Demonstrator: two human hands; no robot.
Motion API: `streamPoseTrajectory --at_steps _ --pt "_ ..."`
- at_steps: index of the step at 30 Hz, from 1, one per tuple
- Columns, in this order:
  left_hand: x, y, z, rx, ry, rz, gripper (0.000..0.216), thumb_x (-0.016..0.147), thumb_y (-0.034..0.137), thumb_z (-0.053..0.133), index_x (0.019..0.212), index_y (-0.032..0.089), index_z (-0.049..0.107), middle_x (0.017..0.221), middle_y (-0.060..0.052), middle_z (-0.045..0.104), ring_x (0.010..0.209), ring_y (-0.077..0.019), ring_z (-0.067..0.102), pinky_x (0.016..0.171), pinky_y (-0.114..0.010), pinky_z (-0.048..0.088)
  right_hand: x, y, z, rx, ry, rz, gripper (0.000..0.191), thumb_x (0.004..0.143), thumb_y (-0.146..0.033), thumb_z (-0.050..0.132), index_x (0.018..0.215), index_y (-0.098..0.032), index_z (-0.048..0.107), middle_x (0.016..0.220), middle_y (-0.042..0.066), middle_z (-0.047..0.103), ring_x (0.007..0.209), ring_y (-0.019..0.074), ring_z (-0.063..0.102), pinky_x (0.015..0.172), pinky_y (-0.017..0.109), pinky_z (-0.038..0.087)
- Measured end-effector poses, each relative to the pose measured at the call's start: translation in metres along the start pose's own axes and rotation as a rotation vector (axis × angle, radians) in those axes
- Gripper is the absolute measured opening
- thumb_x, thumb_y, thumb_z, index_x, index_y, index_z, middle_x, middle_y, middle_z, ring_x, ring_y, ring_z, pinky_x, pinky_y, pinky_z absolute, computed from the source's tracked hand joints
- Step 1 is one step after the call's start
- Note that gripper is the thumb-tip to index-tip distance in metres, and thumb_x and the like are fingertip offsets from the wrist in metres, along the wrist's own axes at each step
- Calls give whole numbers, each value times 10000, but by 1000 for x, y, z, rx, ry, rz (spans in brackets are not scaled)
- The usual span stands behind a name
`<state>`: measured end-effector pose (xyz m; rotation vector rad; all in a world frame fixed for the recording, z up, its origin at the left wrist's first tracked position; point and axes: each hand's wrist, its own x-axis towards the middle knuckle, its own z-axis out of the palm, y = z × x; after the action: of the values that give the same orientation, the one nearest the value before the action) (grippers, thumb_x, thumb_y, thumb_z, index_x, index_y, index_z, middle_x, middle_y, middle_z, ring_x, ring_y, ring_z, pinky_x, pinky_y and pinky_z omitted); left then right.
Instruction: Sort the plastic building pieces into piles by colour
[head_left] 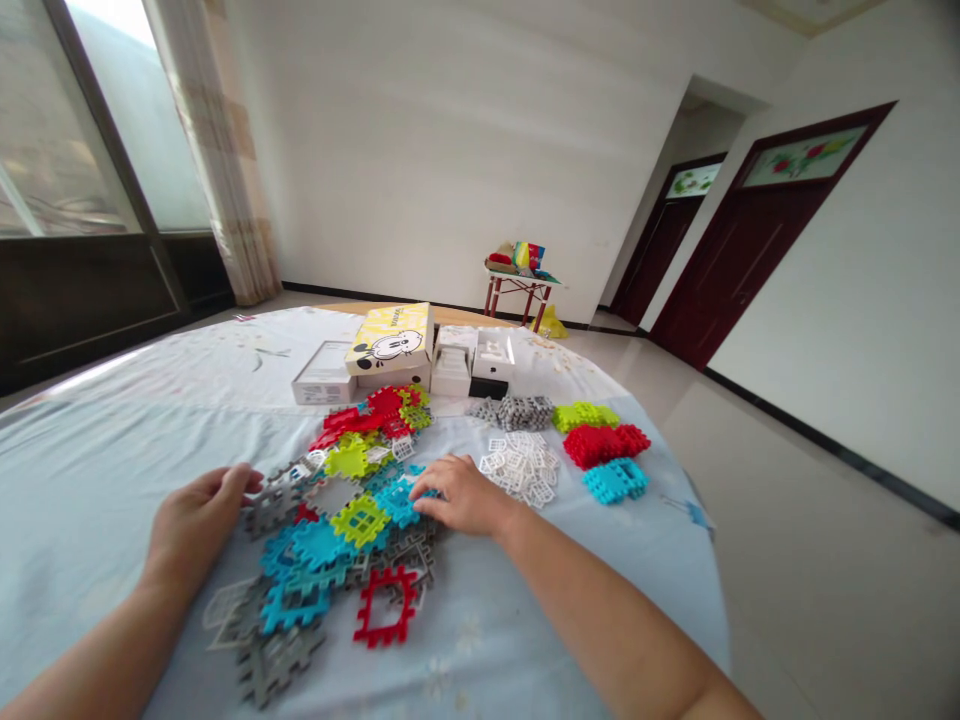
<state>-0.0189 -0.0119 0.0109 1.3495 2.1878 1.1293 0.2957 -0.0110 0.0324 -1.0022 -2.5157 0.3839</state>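
Note:
A mixed heap of toothed plastic building panels lies between my hands, with a lime panel [361, 520], a red frame panel [386, 607] and several blue and grey ones. At the heap's left edge, my left hand [199, 520] has its thumb and fingers closed at a grey building panel [274, 508]; its fingertips are partly hidden. From the right, my right hand [469, 495] reaches in with curled fingers, thumb and fingertips gripping the edge of a blue building panel [396, 502].
Right of the heap lie small white window pieces [521, 465], with grey [525, 412], lime [585, 415], red [604, 445] and blue [615, 481] stacks around them. A yellow box [390, 338] and white boxes [324, 375] stand behind. A small table [521, 280] is beyond.

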Motion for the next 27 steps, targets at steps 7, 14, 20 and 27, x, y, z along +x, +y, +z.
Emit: streamPoseTrajectory --at_steps 7,14,20,27 --pt "-3 5 -1 -27 -18 8 342 694 423 453 729 148 654 590 -20 646 621 -188 586 576 -251 406 -7 -7 0 -18 68 19 236 842 -371 505 962 -216 635 974 38 640 953 170 535 842 314 335" --pt "-7 9 -5 -25 -16 6 355 687 427 446 727 141 652 635 -36 660 605 -185 573 567 -255 407 -6 -12 8 13 35 -9 298 747 -487 591 889 -235 659 1038 33 609 1019 187 499 884 339 320" --pt "-5 5 -2 -49 -24 10 361 694 432 448 750 140 652 635 -36 658 640 -188 588 595 -254 410 -24 -6 -16 136 274 101 302 875 -404 427 875 -191 641 899 35 629 877 138 537 812 262 362" --pt "-4 4 -2 -49 -13 12 351 686 420 453 754 142 656 613 -23 654 623 -182 586 594 -253 412 -66 16 -32 164 92 357 383 861 -402 417 651 -146 609 553 -25 519 554 96 477 511 199 318"
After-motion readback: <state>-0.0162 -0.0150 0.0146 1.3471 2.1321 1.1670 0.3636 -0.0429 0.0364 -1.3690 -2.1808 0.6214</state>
